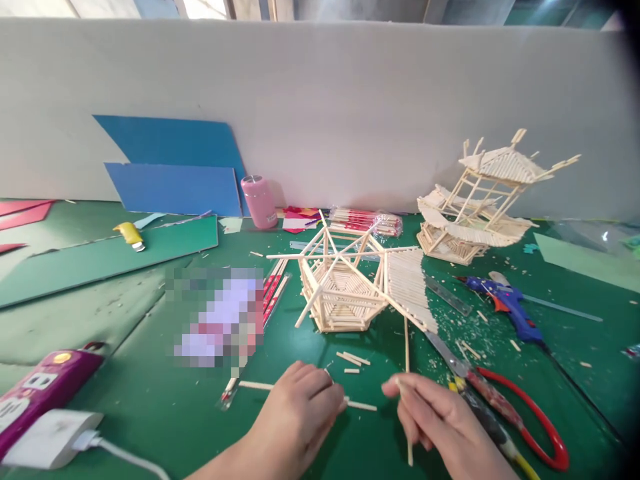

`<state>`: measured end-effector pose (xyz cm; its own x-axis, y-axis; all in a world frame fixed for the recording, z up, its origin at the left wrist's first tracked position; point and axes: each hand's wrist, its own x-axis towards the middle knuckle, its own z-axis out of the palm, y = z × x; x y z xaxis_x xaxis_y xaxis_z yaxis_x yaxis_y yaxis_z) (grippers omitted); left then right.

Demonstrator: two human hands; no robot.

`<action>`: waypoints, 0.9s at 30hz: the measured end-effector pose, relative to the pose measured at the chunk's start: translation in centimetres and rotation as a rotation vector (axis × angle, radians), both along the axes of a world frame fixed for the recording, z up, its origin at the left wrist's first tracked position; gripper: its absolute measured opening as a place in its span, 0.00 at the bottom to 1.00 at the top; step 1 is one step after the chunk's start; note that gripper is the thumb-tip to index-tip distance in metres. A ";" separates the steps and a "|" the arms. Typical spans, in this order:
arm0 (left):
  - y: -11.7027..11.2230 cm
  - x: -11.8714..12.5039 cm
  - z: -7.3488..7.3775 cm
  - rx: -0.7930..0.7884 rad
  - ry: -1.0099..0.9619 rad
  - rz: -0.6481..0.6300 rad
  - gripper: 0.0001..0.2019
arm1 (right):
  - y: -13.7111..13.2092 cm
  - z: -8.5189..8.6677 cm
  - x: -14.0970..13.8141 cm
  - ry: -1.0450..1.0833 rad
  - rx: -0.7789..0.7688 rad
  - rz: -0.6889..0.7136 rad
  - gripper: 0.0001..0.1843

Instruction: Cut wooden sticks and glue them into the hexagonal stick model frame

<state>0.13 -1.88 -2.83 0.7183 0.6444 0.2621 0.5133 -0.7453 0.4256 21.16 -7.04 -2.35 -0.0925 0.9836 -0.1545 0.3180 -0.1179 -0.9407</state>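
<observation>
My left hand [303,410] is curled closed low over the green table, around a thin wooden stick [363,405] whose ends show on both sides of it. Thumb and fingers of my right hand [435,417] pinch another wooden stick [407,347], which points away from me. Beyond both hands stands a many-sided stick model [345,327] with radiating roof beams. One roof panel [407,283] of close-laid sticks fills its right side. Short cut stick pieces [353,359] lie between the model and my left hand.
Right of my right hand lie red-handled scissors [540,407], a yellow-black tool [485,413] and a blue glue gun [510,310]. A pagoda-like stick model [475,213] stands behind. A pink bottle [259,203], packed sticks [365,221] and a purple power strip [50,387] are around.
</observation>
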 end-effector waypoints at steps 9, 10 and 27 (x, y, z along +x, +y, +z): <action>2.3 1.9 -2.3 0.018 0.168 0.092 0.12 | 2.1 -0.2 -3.3 0.268 -0.089 -0.081 0.13; 2.4 2.0 -2.2 0.009 0.162 0.106 0.12 | 2.2 -0.3 -3.5 0.264 -0.078 -0.087 0.12; -0.1 1.6 2.3 -1.341 -0.779 0.202 0.10 | 2.4 -0.1 -5.5 0.473 0.088 -0.047 0.08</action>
